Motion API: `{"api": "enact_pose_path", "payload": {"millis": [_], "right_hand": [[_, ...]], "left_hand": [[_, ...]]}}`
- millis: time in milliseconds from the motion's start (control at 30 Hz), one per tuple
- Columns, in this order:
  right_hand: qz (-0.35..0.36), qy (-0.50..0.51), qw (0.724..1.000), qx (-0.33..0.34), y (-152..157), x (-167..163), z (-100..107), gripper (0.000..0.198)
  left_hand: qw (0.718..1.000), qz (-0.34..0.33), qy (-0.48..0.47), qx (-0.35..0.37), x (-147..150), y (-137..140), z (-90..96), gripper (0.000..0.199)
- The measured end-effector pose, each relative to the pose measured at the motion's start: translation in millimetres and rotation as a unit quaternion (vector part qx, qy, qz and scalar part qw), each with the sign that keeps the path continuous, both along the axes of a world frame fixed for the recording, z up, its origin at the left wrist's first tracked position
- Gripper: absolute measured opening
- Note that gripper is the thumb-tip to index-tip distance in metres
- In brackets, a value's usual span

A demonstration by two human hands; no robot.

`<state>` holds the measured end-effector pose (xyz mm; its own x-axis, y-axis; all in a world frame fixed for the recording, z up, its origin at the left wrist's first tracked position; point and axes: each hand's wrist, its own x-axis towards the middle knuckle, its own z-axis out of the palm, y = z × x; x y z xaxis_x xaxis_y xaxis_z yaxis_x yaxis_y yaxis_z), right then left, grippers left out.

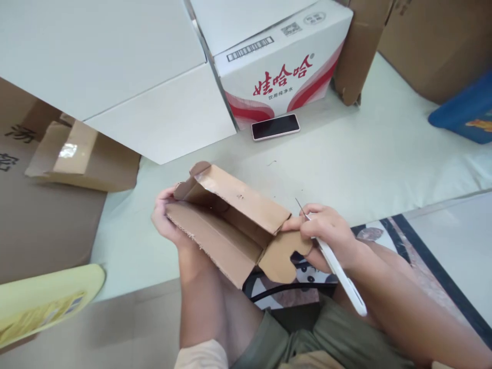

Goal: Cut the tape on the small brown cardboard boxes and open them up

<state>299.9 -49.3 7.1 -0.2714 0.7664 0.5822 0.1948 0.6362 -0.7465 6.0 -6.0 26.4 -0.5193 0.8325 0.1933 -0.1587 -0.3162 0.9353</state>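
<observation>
A small brown cardboard box [215,236] is tilted over my lap with its long flaps apart, so its hollow inside shows. My left hand [167,218] grips the box's far left end, the fingers partly behind the cardboard. At the other end my right hand [326,233] holds a white-handled utility knife [340,277], its thin blade pointing up and away. Fingers of that same hand also touch the notched end flap [284,256]. The long flap edge nearest me looks ragged.
A phone [275,127] lies on the pale green cloth [326,164] beside a white and red carton [284,77]. White boxes [161,123] stand at the back left. A brown carton [92,159], a yellow container [49,302] and a blue object [465,113] flank the sides.
</observation>
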Motion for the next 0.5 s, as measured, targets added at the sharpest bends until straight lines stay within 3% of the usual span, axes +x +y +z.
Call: {"api": "enact_pose_path", "payload": {"millis": [100, 300, 500], "right_hand": [[0.011, -0.029, 0.997, 0.075, 4.9, -0.9, 2.4, 0.024], [-0.065, 0.079, 0.995, 0.002, 10.5, -10.2, -9.5, 0.028], [-0.2, 0.087, 0.976, 0.004, 15.2, -23.2, -26.2, 0.035]], "left_hand": [[0.999, 0.022, -0.005, 0.03, 2.6, 0.0, -0.8, 0.039], [0.995, 0.048, 0.067, 0.055, 8.3, 2.7, -14.0, 0.06], [0.988, 0.03, 0.129, 0.082, 18.8, 4.8, -21.2, 0.034]]}}
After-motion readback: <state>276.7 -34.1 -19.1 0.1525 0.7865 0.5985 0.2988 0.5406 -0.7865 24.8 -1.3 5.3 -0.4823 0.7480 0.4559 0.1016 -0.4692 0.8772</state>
